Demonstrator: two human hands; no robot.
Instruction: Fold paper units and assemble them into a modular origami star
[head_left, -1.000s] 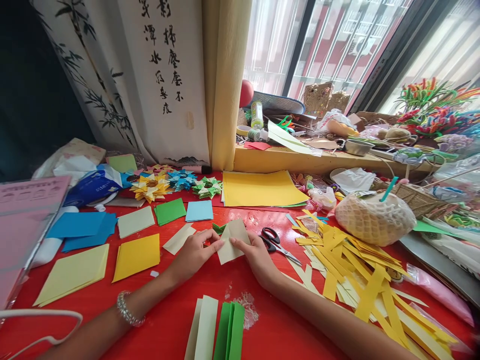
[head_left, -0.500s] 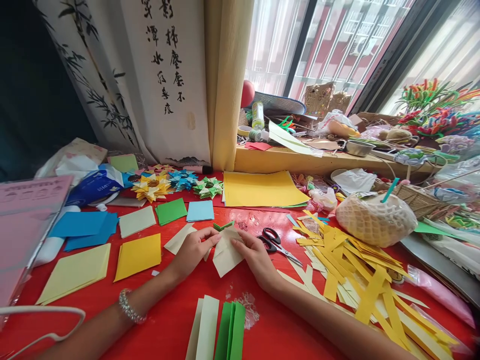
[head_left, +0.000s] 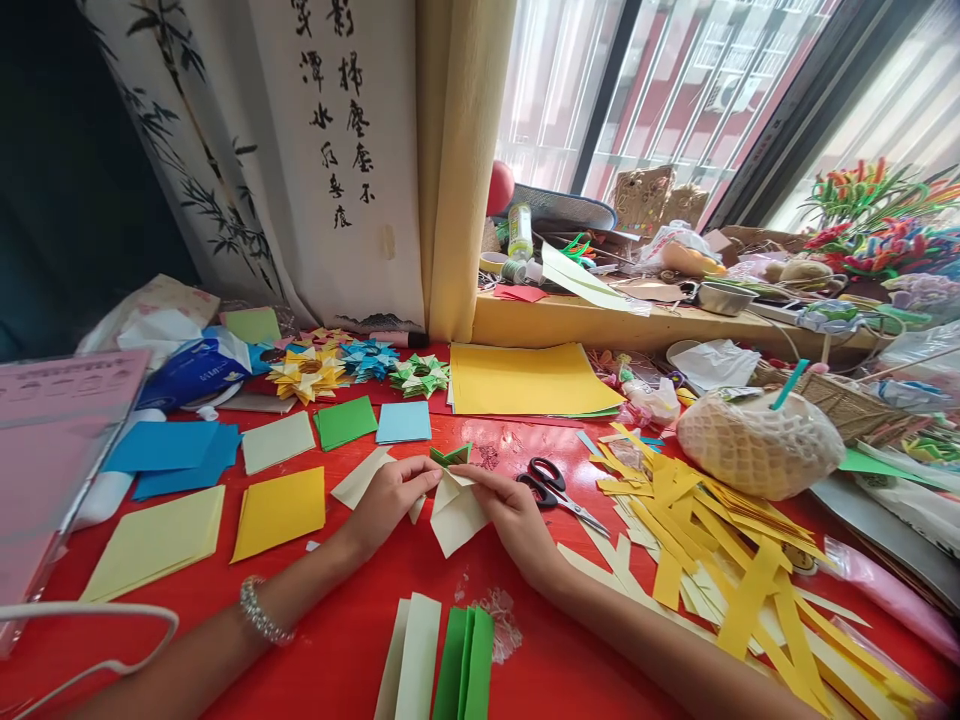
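A cream sheet of folding paper (head_left: 456, 520) is held between my two hands above the red table. My left hand (head_left: 396, 492) pinches its upper left corner between thumb and fingers. Along the top edge, my right hand (head_left: 504, 498) has its fingers closed over the paper, its thumb hidden. A small folded green paper piece (head_left: 451, 456) sits just behind the sheet. More cream paper (head_left: 361, 478) lies beside my left hand. To the right of my right hand rest black-handled scissors (head_left: 561, 492). Folded cream strips (head_left: 417, 650) and folded green strips (head_left: 472, 655) are nearest me.
Stacks of blue (head_left: 169, 450), yellow (head_left: 279, 512) and green (head_left: 345, 423) paper squares lie at left. Folded paper stars (head_left: 307, 374) stand behind them. Yellow paper strips (head_left: 750, 590) pile up at right, near a netted fruit with a straw (head_left: 757, 440).
My right fingers have moved left along the paper's top edge, towards my left hand. The paper's top is now bent over. The view has shifted slightly.
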